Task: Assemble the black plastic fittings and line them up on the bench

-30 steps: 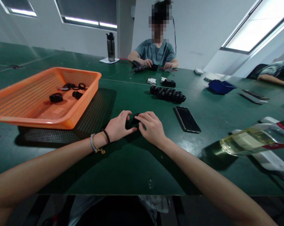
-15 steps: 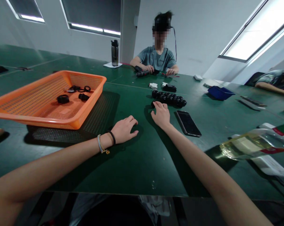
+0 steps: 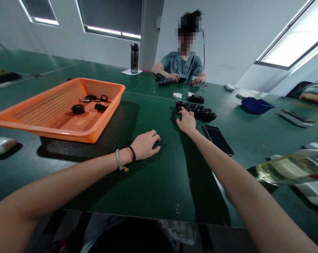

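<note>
My right hand reaches to the near left end of a cluster of glossy black balls set in close rows. Its bent fingers rest on a black ball at that end; the fingers partly hide the contact. Nearer to me, my left hand lies on the green table with fingers loosely curved, thumb apart and nothing held. A black band and a light bracelet with a gold charm circle the left wrist. A dark phone lies beside my right forearm, which covers part of it.
An orange perforated basket with several black parts stands left. A bottle of yellowish liquid lies right, near white boxes. Farther back are a blue tray, white pieces and a dark drinking bottle. A person sits opposite, near a power drill.
My right hand has brought the black ball from just in front of the cluster up against its near left end. My left hand stays in place. The whole view has shifted slightly.
</note>
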`<state>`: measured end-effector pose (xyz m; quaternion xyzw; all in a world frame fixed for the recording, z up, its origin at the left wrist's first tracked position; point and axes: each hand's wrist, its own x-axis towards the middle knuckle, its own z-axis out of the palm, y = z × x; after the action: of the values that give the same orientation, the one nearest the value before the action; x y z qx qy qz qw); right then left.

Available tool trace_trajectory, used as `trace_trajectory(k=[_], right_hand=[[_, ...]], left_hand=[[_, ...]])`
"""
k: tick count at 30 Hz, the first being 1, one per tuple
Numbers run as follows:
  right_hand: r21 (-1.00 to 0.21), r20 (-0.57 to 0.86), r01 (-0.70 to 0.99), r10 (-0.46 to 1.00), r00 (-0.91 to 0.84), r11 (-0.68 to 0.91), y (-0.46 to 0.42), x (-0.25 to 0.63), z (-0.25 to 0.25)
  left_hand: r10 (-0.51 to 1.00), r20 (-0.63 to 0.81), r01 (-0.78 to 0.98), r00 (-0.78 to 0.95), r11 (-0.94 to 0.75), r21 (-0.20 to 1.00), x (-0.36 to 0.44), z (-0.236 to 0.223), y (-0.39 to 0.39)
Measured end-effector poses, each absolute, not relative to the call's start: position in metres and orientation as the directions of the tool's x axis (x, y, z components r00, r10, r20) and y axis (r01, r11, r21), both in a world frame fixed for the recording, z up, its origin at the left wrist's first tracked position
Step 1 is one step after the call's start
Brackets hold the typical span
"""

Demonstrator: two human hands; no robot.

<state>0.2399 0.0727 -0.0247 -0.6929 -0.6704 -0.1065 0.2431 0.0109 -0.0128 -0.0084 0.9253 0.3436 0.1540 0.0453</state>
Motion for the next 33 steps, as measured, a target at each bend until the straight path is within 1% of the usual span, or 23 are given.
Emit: trace_trajectory(k=[5,7,9,11,13,15,17,19,21,23,25,27,28,29,31,33], right_hand=[[-0.193,0.577,0.976,0.816,0.033,0.097,0.059,0.235,-0.020],[-0.210,0.595,0.971,0.803,0.032,0.117,0.045,0.228,-0.019],[-0.207,0.560,0.966,0.828,-0.010,0.152,0.026,0.218,-0.019],[-0.181,0.496,0.957,0.861,-0.109,0.226,0.006,0.205,-0.020],[-0.138,0.424,0.938,0.875,-0.235,0.318,-0.011,0.191,-0.021],[-0.133,0.355,0.902,0.870,-0.343,0.410,-0.022,0.179,-0.020],[-0.159,0.314,0.885,0.872,-0.375,0.437,-0.025,0.171,-0.018],[-0.194,0.287,0.877,0.881,-0.377,0.439,-0.024,0.168,-0.016],[-0.220,0.260,0.873,0.888,-0.379,0.436,-0.022,0.168,-0.015],[-0.226,0.235,0.868,0.890,-0.392,0.442,-0.019,0.170,-0.015],[-0.226,0.223,0.865,0.888,-0.402,0.449,-0.018,0.170,-0.017],[-0.228,0.225,0.863,0.887,-0.404,0.451,-0.017,0.170,-0.018],[-0.230,0.230,0.863,0.887,-0.400,0.449,-0.017,0.170,-0.019],[-0.231,0.232,0.862,0.886,-0.401,0.450,-0.017,0.170,-0.020],[-0.226,0.234,0.853,0.877,-0.421,0.470,-0.016,0.170,-0.020],[-0.224,0.236,0.838,0.862,-0.449,0.498,-0.015,0.171,-0.019]], left_hand=[[0.647,0.254,0.620,0.719,-0.762,0.186,0.009,-0.008,-0.013],[0.643,0.256,0.615,0.722,-0.765,0.188,0.009,-0.008,-0.013],[0.639,0.261,0.607,0.724,-0.769,0.199,0.009,-0.008,-0.015],[0.637,0.277,0.594,0.719,-0.770,0.231,0.009,-0.008,-0.015],[0.657,0.314,0.578,0.685,-0.753,0.314,0.009,-0.008,-0.015],[0.713,0.367,0.554,0.597,-0.697,0.454,0.007,-0.009,-0.012],[0.779,0.414,0.515,0.471,-0.623,0.588,0.004,-0.009,-0.008],[0.809,0.454,0.488,0.374,-0.588,0.645,0.001,-0.008,-0.006],[0.793,0.494,0.494,0.356,-0.608,0.621,0.000,-0.004,-0.008],[0.751,0.521,0.518,0.406,-0.659,0.546,0.000,0.003,-0.013],[0.704,0.519,0.556,0.484,-0.706,0.439,0.002,0.015,-0.018],[0.669,0.486,0.621,0.562,-0.730,0.287,0.002,0.032,-0.019],[0.671,0.460,0.663,0.582,-0.718,0.209,0.000,0.041,-0.017],[0.698,0.439,0.714,0.567,-0.682,0.162,-0.002,0.051,-0.012],[0.762,0.402,0.796,0.508,-0.594,0.119,-0.012,0.069,0.003],[0.817,0.399,0.869,0.417,-0.487,0.090,-0.027,0.084,0.026]])
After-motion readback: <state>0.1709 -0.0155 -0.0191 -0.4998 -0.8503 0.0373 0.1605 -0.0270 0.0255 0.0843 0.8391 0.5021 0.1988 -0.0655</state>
